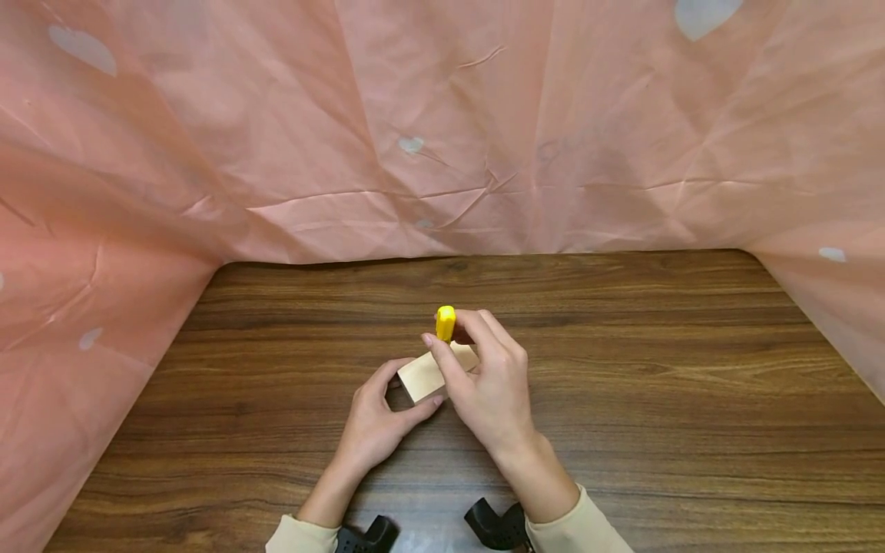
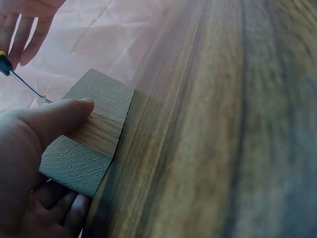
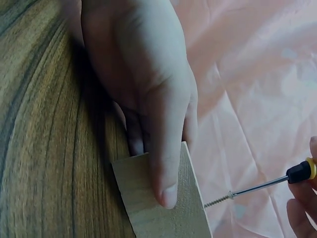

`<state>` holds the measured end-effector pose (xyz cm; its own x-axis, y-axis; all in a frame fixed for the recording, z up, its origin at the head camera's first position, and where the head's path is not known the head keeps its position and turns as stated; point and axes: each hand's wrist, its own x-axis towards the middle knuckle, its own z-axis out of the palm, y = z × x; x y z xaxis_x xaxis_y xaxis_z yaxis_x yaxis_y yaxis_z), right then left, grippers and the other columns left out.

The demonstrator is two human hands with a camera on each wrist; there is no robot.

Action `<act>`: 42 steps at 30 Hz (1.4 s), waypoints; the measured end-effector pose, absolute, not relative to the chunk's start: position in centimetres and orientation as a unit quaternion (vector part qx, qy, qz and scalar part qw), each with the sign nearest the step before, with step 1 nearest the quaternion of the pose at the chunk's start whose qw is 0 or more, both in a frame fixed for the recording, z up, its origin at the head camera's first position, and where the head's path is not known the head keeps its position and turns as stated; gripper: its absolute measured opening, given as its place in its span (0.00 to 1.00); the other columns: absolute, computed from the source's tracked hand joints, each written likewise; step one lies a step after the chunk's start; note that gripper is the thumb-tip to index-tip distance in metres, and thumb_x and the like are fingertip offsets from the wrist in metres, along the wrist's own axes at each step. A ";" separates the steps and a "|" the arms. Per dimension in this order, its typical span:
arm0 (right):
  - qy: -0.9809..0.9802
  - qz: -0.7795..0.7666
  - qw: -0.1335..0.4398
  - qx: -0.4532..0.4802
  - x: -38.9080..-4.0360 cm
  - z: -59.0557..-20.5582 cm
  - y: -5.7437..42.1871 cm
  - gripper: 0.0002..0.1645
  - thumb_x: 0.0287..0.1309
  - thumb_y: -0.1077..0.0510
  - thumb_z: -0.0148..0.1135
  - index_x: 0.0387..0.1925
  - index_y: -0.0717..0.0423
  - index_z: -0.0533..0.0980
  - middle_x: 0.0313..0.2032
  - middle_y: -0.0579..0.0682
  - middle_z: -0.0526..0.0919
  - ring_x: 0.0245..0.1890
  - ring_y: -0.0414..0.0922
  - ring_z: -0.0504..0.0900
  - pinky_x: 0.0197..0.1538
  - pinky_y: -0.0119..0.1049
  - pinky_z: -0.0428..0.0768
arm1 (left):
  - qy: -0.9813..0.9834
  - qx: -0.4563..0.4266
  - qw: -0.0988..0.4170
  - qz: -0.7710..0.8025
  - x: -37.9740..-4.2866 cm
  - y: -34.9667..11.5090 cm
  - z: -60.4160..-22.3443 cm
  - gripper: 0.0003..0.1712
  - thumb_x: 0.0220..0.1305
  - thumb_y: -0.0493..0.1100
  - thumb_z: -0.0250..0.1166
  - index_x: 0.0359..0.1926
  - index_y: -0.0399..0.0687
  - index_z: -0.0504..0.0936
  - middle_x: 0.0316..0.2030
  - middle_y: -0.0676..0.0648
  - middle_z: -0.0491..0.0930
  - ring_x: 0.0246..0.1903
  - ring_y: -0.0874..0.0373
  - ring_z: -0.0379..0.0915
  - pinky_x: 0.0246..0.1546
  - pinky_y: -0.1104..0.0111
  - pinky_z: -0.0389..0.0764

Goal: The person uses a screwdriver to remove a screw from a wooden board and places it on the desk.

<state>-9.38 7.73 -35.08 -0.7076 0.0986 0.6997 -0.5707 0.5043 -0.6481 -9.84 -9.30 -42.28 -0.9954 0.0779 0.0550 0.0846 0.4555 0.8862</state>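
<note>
A pale wooden block [image 1: 422, 378] sits on the table, and my left hand [image 1: 376, 424] grips it with the thumb along the near side and fingers behind. From its top face a partly sunk screw [image 3: 218, 200] stands up, threads showing in the right wrist view. My right hand [image 1: 496, 388] pinches the yellow and black handle of a screwdriver [image 1: 445, 324] between thumb and fingers. The metal shaft [image 3: 260, 185] meets the screw head, nearly in line with it. The left wrist view also catches the shaft, with the left thumb [image 2: 64, 114] across the block.
Brown wood-grain table [image 1: 657, 369] surrounds the hands. A pink cloth [image 1: 442, 153] with pale hearts hangs behind and along both sides. Black wrist-worn devices [image 1: 498, 526] and light sleeves [image 1: 577, 526] show at the bottom of the head view.
</note>
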 end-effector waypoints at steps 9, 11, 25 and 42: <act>-0.791 0.482 0.353 0.130 -9.2 -35.2 7.5 0.18 0.60 0.59 0.80 0.50 0.56 0.82 0.39 0.49 0.94 0.40 0.45 0.94 0.31 0.31 0.82 | -0.852 -0.048 0.003 -0.522 -9.9 -9.4 -42.3 0.30 0.55 0.51 0.85 0.58 0.58 0.86 0.49 0.52 0.88 0.45 0.58 0.79 0.53 0.59 0.76; -0.790 0.486 0.350 0.131 -9.2 -35.2 7.5 0.16 0.60 0.60 0.80 0.47 0.56 0.83 0.39 0.50 0.93 0.40 0.46 0.93 0.25 0.27 0.78 | -0.852 -0.047 0.003 -0.522 -9.9 -9.4 -42.3 0.30 0.55 0.51 0.85 0.58 0.58 0.86 0.49 0.52 0.88 0.45 0.58 0.79 0.53 0.59 0.76; -0.778 0.487 0.370 0.142 -9.4 -35.3 7.4 0.16 0.60 0.61 0.79 0.47 0.59 0.83 0.42 0.52 0.91 0.42 0.47 0.91 0.42 0.38 0.88 | -0.852 -0.050 0.001 -0.522 -9.8 -9.3 -42.2 0.30 0.55 0.53 0.85 0.58 0.57 0.86 0.50 0.52 0.88 0.46 0.59 0.79 0.53 0.59 0.76; -0.748 0.525 0.368 0.172 -9.5 -35.3 7.4 0.16 0.61 0.67 0.78 0.49 0.64 0.83 0.39 0.55 0.86 0.41 0.47 0.90 0.49 0.38 0.90 | -0.853 -0.044 0.001 -0.520 -9.8 -9.3 -42.2 0.30 0.55 0.51 0.85 0.58 0.58 0.86 0.50 0.52 0.88 0.46 0.58 0.79 0.53 0.59 0.76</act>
